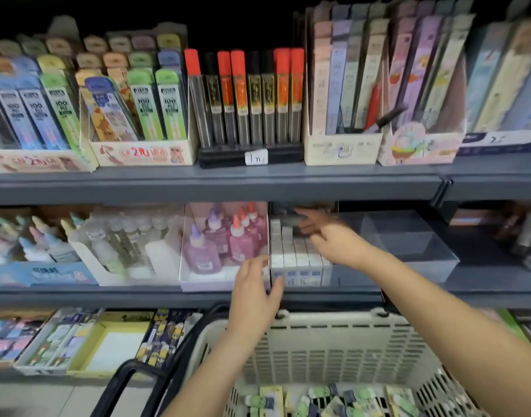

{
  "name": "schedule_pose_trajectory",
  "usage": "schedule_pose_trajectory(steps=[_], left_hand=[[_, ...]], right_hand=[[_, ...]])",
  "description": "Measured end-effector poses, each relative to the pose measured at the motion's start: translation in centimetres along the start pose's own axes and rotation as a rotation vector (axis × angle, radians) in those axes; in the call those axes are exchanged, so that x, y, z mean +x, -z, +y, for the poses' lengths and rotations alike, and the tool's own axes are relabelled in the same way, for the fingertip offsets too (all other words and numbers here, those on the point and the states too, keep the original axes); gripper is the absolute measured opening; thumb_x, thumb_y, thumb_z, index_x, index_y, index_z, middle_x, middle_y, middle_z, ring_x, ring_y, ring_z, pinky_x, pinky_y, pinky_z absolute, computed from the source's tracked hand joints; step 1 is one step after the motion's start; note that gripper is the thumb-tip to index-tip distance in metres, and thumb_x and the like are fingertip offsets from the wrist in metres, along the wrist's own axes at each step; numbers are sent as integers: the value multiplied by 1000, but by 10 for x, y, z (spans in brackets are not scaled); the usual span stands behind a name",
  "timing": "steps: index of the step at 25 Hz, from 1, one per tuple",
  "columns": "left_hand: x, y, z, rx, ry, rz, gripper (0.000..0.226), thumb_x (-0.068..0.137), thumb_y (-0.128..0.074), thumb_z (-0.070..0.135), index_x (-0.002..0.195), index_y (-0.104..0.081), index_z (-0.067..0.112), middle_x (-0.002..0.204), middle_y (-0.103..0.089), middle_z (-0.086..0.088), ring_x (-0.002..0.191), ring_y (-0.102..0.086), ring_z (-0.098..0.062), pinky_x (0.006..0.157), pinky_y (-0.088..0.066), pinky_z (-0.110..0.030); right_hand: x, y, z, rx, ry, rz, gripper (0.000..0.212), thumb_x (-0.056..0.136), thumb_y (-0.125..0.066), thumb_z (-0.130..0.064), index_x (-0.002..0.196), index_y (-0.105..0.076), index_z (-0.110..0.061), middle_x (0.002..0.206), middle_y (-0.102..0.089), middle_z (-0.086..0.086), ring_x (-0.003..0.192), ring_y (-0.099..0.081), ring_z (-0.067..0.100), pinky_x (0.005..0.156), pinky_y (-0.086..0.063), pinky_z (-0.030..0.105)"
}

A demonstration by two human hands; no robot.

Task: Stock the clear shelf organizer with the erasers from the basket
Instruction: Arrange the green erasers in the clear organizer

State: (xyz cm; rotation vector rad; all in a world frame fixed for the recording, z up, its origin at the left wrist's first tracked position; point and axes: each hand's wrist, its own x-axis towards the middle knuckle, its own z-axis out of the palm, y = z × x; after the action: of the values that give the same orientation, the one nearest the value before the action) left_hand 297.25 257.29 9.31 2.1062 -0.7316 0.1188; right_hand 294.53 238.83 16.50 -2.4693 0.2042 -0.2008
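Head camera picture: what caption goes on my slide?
A right hand reaches over rows of white erasers in the clear shelf organizer, left hand at its front, basket below.

Of the person, only two hands and two forearms are shown. The left hand point(252, 293) is seen from its back, with the knuckles and the thumb fairly sharply drawn. The right hand point(327, 236) is smeared by motion, so its fingers point(306, 216) are rendered as soft streaks and the nails cannot be made out. The left forearm point(210, 365) is left uncovered from the wrist to the lower edge of the view. The right forearm point(438, 299) is likewise bare to the point where it is cut off at the right. Both forearms are seen as slender and smooth.
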Motion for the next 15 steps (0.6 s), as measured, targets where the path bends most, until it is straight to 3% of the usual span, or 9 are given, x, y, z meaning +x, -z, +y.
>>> schedule_pose_trajectory(steps=[2, 5, 7, 9, 12, 15], left_hand=[[-26, 9, 4, -28, -45, 18, 30, 87, -54, 33, 116, -52, 25, 100, -46, 22, 96, -47, 6, 82, -34, -5], [-79, 4, -2, -27, -47, -183, 26, 85, -50, 38, 108, -56, 28, 92, -47, 23, 88, -48, 11, 78, -33, 1], [-102, -13, -12, 73, 8, -411, 29, 88, -54, 35, 114, -57, 23, 100, -50, 16, 89, -49, 6, 81, -35, -7], [-115, -35, -27, 169, 80, -620, 31, 90, -54, 33, 118, -56, 20, 111, -54, 8, 100, -52, -5, 88, -39, -19], [-126, -57, -53, 158, 249, -755, 29, 91, -55, 31, 116, -57, 16, 120, -58, 0, 106, -54, -13, 90, -44, -26], [-135, -64, -78, 171, 405, -767, 29, 89, -57, 28, 115, -59, 14, 124, -58, -2, 109, -56, -15, 93, -45, -28]], right_hand=[[-56, -8, 3, 143, 107, 73, 44, 89, -44, -13, 131, -45, -29, 104, -59, -17, 96, -60, 6, 81, -47, 16], [-139, -49, 32, 82, 57, -90, 34, 90, -43, -30, 123, -51, -34, 100, -63, -18, 89, -63, 1, 78, -52, 17], [-173, -85, 60, -125, -82, -350, 34, 92, -46, -30, 125, -52, -29, 115, -63, -5, 100, -62, 12, 85, -52, 27], [-193, -118, 87, -305, -203, -595, 41, 93, -46, -26, 133, -45, -23, 134, -51, 3, 117, -52, 20, 94, -46, 34], [-206, -147, 110, -429, -170, -648, 47, 93, -45, -18, 139, -38, -26, 136, -41, 4, 124, -43, 24, 92, -45, 35], [-209, -163, 114, -571, -84, -646, 58, 91, -42, -6, 142, -31, -30, 124, -40, 8, 115, -45, 28, 72, -44, 32]])
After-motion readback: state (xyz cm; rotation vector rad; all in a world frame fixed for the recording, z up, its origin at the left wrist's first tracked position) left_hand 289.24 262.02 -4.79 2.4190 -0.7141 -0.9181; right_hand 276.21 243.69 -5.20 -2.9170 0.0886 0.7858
